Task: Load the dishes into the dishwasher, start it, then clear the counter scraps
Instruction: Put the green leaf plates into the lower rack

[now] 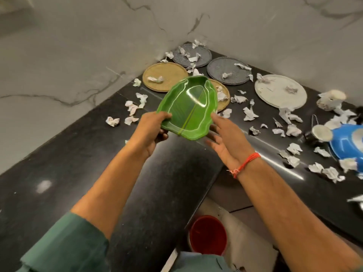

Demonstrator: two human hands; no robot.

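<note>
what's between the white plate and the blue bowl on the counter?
Head view: crumpled paper scraps on black counter, between white plate and blue bowl.

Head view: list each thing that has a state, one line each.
Green leaf plate: lifted off the counter, tilted, empty.
Left hand: grips the plate's edge.
Right hand: open, fingers at the plate's other edge.
Tan plate: flat on the counter, paper scrap on it.
White plate: flat, scraps on it.
Red bucket: upright on the floor.
</note>
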